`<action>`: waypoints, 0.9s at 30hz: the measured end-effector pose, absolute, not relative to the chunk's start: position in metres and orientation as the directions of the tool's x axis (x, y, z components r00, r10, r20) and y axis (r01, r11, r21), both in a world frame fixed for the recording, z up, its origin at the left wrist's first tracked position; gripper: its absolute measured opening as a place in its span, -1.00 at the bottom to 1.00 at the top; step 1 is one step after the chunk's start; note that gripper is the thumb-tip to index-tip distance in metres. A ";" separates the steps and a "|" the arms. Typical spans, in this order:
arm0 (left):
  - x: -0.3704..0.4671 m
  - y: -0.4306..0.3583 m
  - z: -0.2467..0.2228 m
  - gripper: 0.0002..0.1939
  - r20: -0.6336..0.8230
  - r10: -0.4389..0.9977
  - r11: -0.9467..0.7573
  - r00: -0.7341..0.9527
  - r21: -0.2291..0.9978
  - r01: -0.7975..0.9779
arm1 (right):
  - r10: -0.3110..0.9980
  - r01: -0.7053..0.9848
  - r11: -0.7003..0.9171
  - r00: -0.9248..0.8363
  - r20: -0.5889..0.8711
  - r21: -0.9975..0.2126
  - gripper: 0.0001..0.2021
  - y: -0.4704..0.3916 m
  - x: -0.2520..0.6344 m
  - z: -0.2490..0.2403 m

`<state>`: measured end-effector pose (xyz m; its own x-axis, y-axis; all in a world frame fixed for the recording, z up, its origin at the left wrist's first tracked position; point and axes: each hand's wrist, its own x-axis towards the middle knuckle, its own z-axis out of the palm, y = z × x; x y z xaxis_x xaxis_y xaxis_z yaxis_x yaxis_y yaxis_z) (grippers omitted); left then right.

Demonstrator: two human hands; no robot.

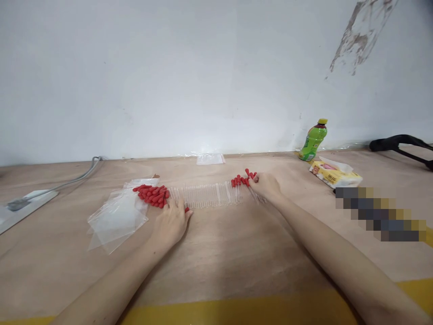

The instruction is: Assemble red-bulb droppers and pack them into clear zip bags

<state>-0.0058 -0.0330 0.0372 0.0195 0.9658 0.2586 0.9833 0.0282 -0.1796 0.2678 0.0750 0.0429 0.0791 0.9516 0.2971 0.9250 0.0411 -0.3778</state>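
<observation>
The left hand (172,221) lay spread on the row of clear tubes (206,195) beside red bulbs (154,195); the right hand (267,185) pinched red-capped droppers (244,180) mid-desk (219,253).

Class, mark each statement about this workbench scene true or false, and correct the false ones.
1. The left hand rests by the pile of red-bulbed droppers. True.
2. The green bottle lies flat on its side. False: it stands, leaning slightly, near the wall.
3. The right hand touches red-bulbed droppers at the right end of the row of clear tubes. True.
4. The clear plastic bags lie right of the tissue pack. False: they lie far left of it.
</observation>
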 end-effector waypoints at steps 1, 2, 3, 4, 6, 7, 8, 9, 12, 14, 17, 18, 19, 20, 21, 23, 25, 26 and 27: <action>-0.005 -0.034 0.038 -0.63 0.243 0.970 0.034 0.012 -0.184 0.982 | 0.956 0.937 0.019 0.085 0.279 -0.350 -0.74 0.076 0.266 0.038; -0.005 -0.034 0.039 -0.63 0.230 0.973 0.033 0.012 -0.190 0.981 | 0.960 0.946 0.006 0.086 0.268 -0.325 -0.74 0.077 0.265 0.034; -0.005 -0.034 0.039 -0.63 0.216 0.976 0.028 0.015 -0.196 0.980 | 0.962 0.953 -0.002 0.085 0.260 -0.303 -0.74 0.078 0.264 0.031; -0.005 -0.034 0.040 -0.64 0.200 0.980 0.024 0.018 -0.204 0.979 | 0.964 0.958 -0.006 0.082 0.253 -0.285 -0.74 0.079 0.265 0.028; -0.005 -0.034 0.040 -0.67 0.169 0.985 0.008 0.029 -0.218 0.976 | 0.966 0.963 -0.012 0.081 0.247 -0.269 -0.73 0.079 0.266 0.026; -0.006 -0.034 0.040 -0.69 0.162 0.986 0.003 0.034 -0.223 0.975 | 0.965 0.963 -0.013 0.083 0.247 -0.270 -0.72 0.078 0.267 0.027; -0.005 -0.034 0.039 -0.71 0.162 0.986 -0.005 0.042 -0.224 0.975 | 0.966 0.961 -0.012 0.083 0.247 -0.277 -0.72 0.077 0.266 0.028; -0.005 -0.034 0.039 -0.72 0.166 0.985 -0.018 0.055 -0.220 0.975 | 0.966 0.957 -0.006 0.081 0.246 -0.291 -0.73 0.076 0.265 0.029; 0.001 -0.034 0.037 -0.74 0.209 0.971 -0.076 0.115 -0.189 0.979 | 0.966 0.935 0.047 0.048 0.256 -0.352 -0.73 0.072 0.255 0.033; 0.005 -0.034 0.035 -0.74 0.242 0.958 -0.114 0.152 -0.163 0.980 | 0.963 0.921 0.088 0.019 0.269 -0.379 -0.73 0.071 0.245 0.034; 0.009 -0.035 0.033 -0.75 0.260 0.948 -0.147 0.183 -0.150 0.978 | 0.960 0.920 0.100 0.011 0.279 -0.380 -0.73 0.070 0.233 0.032; 0.009 -0.035 0.032 -0.76 0.262 0.946 -0.153 0.189 -0.152 0.977 | 0.961 0.922 0.089 0.020 0.276 -0.377 -0.74 0.071 0.232 0.031; 0.009 -0.035 0.031 -0.77 0.266 0.944 -0.157 0.194 -0.153 0.976 | 0.963 0.924 0.076 0.030 0.269 -0.374 -0.74 0.071 0.231 0.030; 0.008 -0.034 0.030 -0.77 0.272 0.942 -0.160 0.197 -0.153 0.975 | 0.965 0.927 0.062 0.038 0.259 -0.370 -0.74 0.072 0.232 0.029; 0.007 -0.034 0.030 -0.78 0.280 0.939 -0.163 0.199 -0.149 0.975 | 0.969 0.929 0.048 0.046 0.244 -0.367 -0.74 0.073 0.234 0.028; 0.007 -0.033 0.029 -0.79 0.311 0.926 -0.179 0.213 -0.136 0.974 | 0.975 0.931 0.020 0.064 0.215 -0.366 -0.75 0.075 0.239 0.026; 0.007 -0.033 0.030 -0.80 0.360 0.894 -0.241 0.266 -0.113 0.964 | 0.975 0.925 0.002 0.082 0.205 -0.380 -0.78 0.076 0.243 0.025; 0.007 -0.033 0.030 -0.81 0.381 0.871 -0.299 0.311 -0.093 0.950 | 0.974 0.921 0.005 0.085 0.212 -0.391 -0.80 0.076 0.244 0.025; 0.008 -0.033 0.030 -0.82 0.394 0.843 -0.371 0.365 -0.064 0.926 | 0.971 0.917 0.017 0.079 0.223 -0.400 -0.82 0.076 0.245 0.025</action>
